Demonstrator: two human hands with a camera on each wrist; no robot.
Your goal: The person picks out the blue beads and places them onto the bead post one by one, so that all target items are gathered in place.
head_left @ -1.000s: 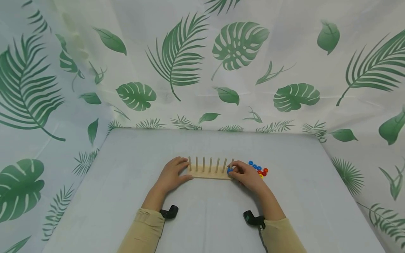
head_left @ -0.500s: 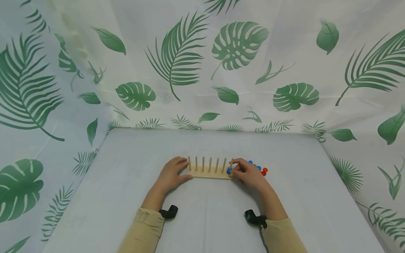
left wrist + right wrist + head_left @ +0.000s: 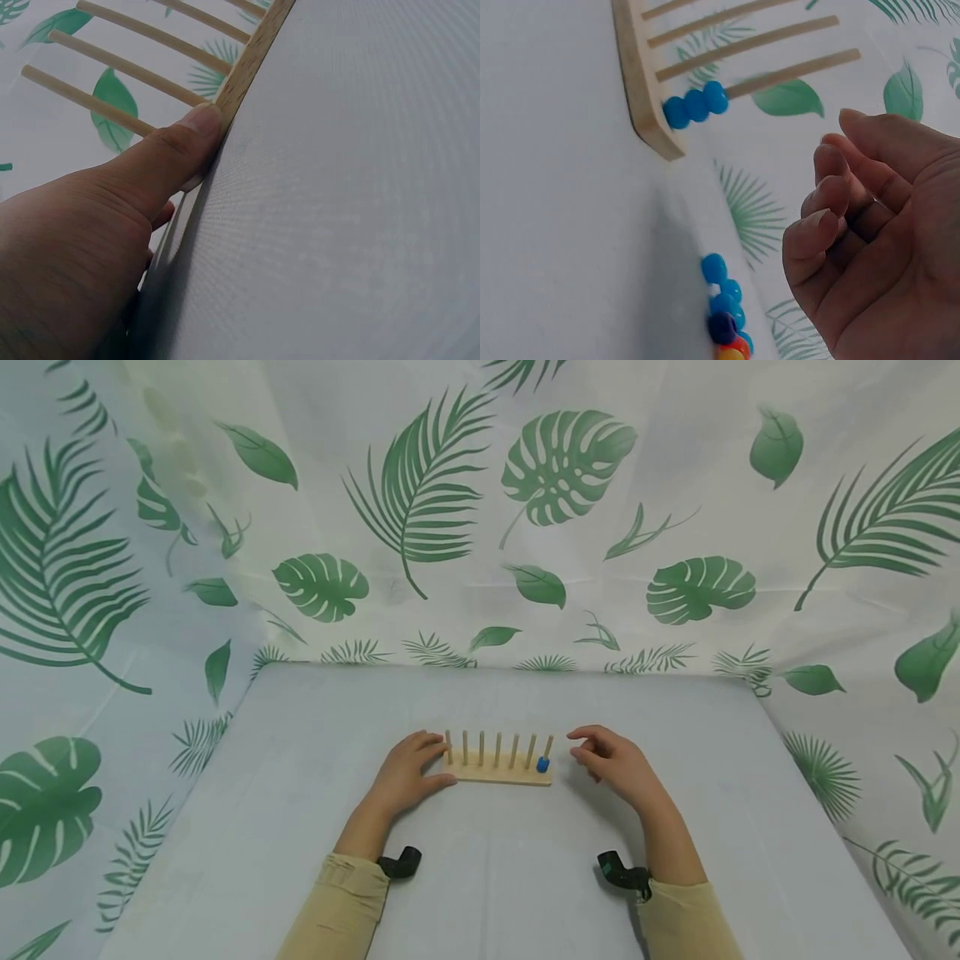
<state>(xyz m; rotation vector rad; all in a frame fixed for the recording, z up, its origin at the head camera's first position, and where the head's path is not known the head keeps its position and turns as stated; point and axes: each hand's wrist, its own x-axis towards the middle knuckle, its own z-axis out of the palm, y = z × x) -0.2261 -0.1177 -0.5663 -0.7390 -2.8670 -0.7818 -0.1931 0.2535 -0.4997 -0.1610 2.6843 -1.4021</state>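
A wooden peg board [image 3: 495, 774] with a row of upright pegs stands on the table. My left hand [image 3: 408, 772] holds its left end, thumb along the front edge and fingers at the back. In the left wrist view the thumb [image 3: 176, 146] presses the wood below the pegs. Three blue beads [image 3: 696, 106] are stacked at the bottom of the rightmost peg. Just right of the board is my right hand [image 3: 618, 768], raised, its fingers loosely bent with nothing between them. The other pegs I see carry no beads.
Loose beads [image 3: 724, 304], mostly blue with a dark, a red and a yellow one, lie right of the board. The right hand hides them in the head view. Leaf-printed cloth [image 3: 570, 602] hangs behind the grey-white table [image 3: 480, 877].
My right hand has let go of the blue bead on the rightmost peg and moved right, over the loose beads. My left hand has stayed at the board's left end.
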